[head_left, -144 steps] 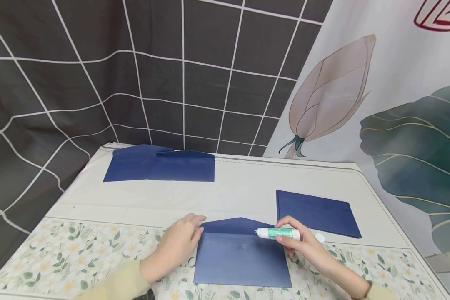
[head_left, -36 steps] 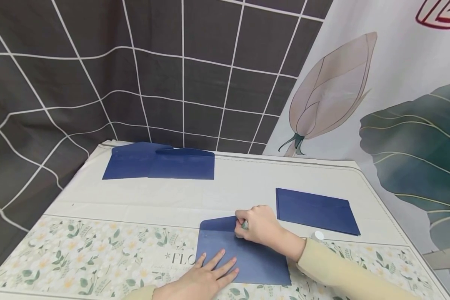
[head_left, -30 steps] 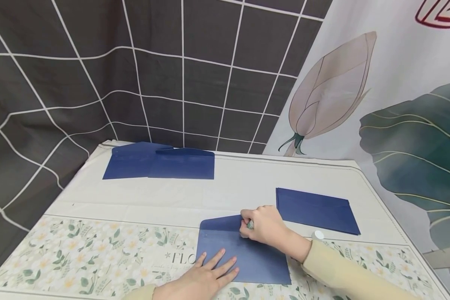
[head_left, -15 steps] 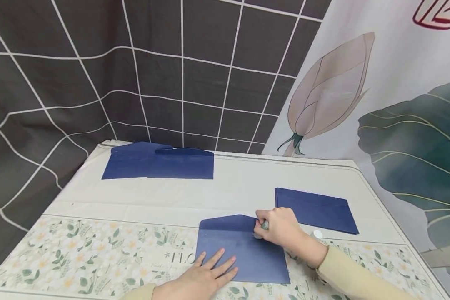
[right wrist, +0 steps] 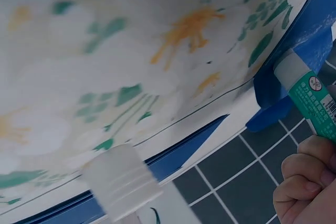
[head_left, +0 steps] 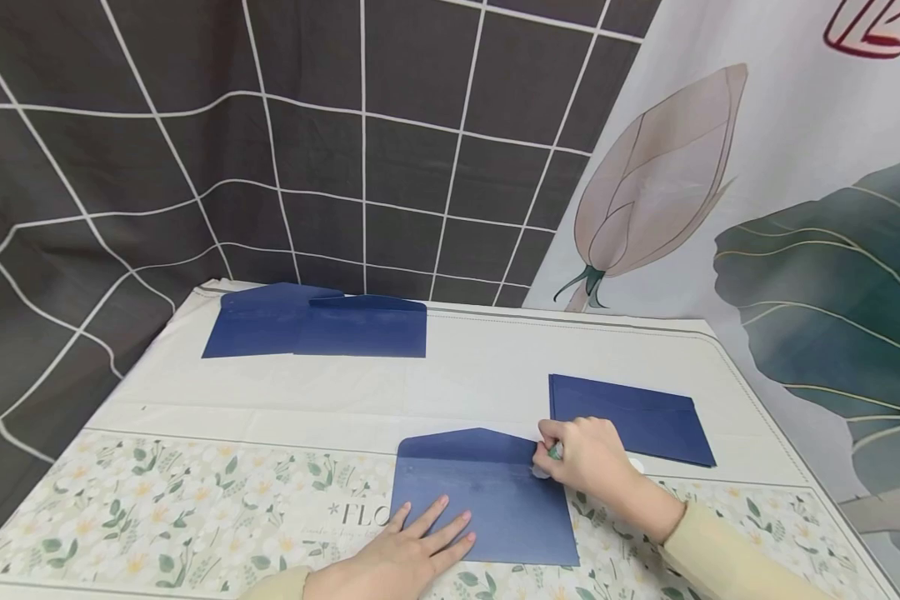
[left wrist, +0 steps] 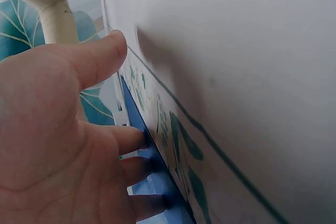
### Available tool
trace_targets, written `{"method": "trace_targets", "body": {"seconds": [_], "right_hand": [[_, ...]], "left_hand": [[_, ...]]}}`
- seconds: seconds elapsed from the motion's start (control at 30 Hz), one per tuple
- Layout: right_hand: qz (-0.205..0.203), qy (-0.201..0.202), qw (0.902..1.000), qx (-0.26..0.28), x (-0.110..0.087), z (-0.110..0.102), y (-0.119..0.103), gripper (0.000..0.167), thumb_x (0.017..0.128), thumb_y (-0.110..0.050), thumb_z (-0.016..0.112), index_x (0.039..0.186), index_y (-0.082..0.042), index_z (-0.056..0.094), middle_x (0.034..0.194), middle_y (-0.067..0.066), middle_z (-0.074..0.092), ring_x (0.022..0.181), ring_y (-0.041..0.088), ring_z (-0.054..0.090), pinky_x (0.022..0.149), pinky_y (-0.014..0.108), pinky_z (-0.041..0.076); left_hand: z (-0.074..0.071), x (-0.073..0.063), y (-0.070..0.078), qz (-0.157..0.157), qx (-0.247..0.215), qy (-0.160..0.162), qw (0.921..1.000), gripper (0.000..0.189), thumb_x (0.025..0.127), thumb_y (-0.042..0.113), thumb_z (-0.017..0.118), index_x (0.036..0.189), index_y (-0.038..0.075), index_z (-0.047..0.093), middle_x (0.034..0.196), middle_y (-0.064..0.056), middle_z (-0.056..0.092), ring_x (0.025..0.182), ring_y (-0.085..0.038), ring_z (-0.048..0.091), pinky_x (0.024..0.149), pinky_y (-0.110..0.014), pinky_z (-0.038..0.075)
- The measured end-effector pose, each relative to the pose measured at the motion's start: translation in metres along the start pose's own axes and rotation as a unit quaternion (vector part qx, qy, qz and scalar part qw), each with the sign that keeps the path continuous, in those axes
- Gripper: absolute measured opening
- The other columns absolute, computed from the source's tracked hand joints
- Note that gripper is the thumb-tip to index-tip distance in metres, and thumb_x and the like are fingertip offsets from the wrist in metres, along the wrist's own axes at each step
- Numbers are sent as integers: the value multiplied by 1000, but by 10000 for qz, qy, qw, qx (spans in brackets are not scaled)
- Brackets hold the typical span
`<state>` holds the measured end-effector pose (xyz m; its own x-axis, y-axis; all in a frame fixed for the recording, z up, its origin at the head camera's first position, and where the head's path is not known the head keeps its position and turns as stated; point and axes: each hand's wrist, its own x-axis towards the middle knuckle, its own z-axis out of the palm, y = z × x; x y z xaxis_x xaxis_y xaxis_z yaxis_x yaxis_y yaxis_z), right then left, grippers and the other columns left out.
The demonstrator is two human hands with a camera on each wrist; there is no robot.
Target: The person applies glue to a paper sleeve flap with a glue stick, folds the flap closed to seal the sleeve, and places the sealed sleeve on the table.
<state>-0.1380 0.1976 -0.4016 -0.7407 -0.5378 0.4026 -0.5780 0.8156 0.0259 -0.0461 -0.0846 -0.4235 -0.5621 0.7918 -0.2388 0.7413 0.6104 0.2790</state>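
One blue envelope, flap unfolded; on it, my left hand, fingers spread; at its right edge, my right hand, fingers gripping a glue stick.

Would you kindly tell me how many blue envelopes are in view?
At least 4: two overlapping back-left envelopes, the front envelope under the left hand, the right envelope; more may be hidden beneath it.
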Motion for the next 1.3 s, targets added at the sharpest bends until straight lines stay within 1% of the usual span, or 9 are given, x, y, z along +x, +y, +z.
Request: {"method": "trace_targets", "body": {"seconds": [0.17, 0.43, 0.83, 0.9, 0.97, 1.03, 1.13, 1.2, 1.3], "right_hand": [[14, 123, 9999, -53, -4, -3, 5, 40, 72, -15, 67, 57, -26, 32, 48, -19, 14, 47, -3, 9, 47, 15, 7], [238, -77, 9997, -81, -10, -7, 9, 38, 75, -15, 68, 58, -28, 37, 46, -19, 23, 45, -3, 11, 46, 16, 8], [267, -4, 9996, 0, -16, -9, 11, 37, 75, -14, 70, 59, -28, 40, 47, -21, 31, 45, -5, 11, 45, 14, 8], [85, 113, 9999, 25, -17, -8, 13, 35, 76, -17, 69, 61, -29, 41, 46, -21, 30, 46, -6, 9, 45, 14, 7], [-395, 396, 9984, 0, -18, -6, 17, 29, 82, -22, 63, 62, -28, 42, 45, -20, 29, 48, -7, 8, 45, 13, 7], [-1040, 747, 9918, -26, -17, -4, 20, 26, 89, -28, 54, 64, -27, 46, 44, -18, 29, 50, -8, 8, 45, 11, 8], [-1808, 1147, 9768, 1, -15, -3, 23, 35, 97, -34, 36, 67, -24, 49, 45, -17, 29, 52, -9, 10, 46, 10, 11], [-1942, 1225, 9733, 58, -13, -5, 23, 38, 99, -36, 32, 67, -24, 49, 45, -17, 27, 51, -9, 11, 47, 9, 10], [-1703, 1187, 9782, 69, -9, -11, 23, 33, 96, -32, 38, 65, -25, 46, 45, -17, 26, 50, -9, 11, 48, 10, 7]], "left_hand": [[-1, -1, 1, -12, -44, -5, 10000, 78, 89, 67, 46, 152, 25, 28, 161, 3, 22, 148, -26, 20, 106, -56, 38], [1, 0, -2, 38, 5, 9, 10000, 78, 89, 66, 46, 152, 24, 28, 161, 2, 21, 148, -27, 20, 106, -56, 39], [3, 1, -2, 57, 110, 98, 9999, 77, 89, 66, 45, 152, 23, 30, 160, 1, 22, 148, -27, 22, 105, -57, 40], [3, 0, -1, 18, 83, 43, 10000, 76, 90, 66, 44, 152, 24, 29, 161, 1, 22, 148, -26, 21, 106, -56, 39], [3, 0, -1, 14, 161, 30, 9999, 76, 90, 66, 44, 152, 24, 30, 161, 2, 22, 148, -26, 21, 106, -55, 39], [3, -1, -1, 26, 281, 54, 9996, 76, 90, 66, 44, 152, 24, 30, 160, 1, 23, 147, -26, 23, 106, -54, 40], [3, -1, -1, 67, 461, 134, 9988, 77, 89, 66, 45, 151, 23, 31, 160, 0, 25, 147, -27, 25, 104, -52, 43], [3, -1, 0, 46, 464, 122, 9988, 76, 90, 66, 45, 151, 23, 31, 160, 1, 25, 147, -27, 25, 104, -52, 43], [3, 0, 0, 18, 429, 79, 9990, 77, 89, 66, 45, 151, 24, 31, 160, 2, 25, 147, -26, 24, 104, -52, 42]]}}
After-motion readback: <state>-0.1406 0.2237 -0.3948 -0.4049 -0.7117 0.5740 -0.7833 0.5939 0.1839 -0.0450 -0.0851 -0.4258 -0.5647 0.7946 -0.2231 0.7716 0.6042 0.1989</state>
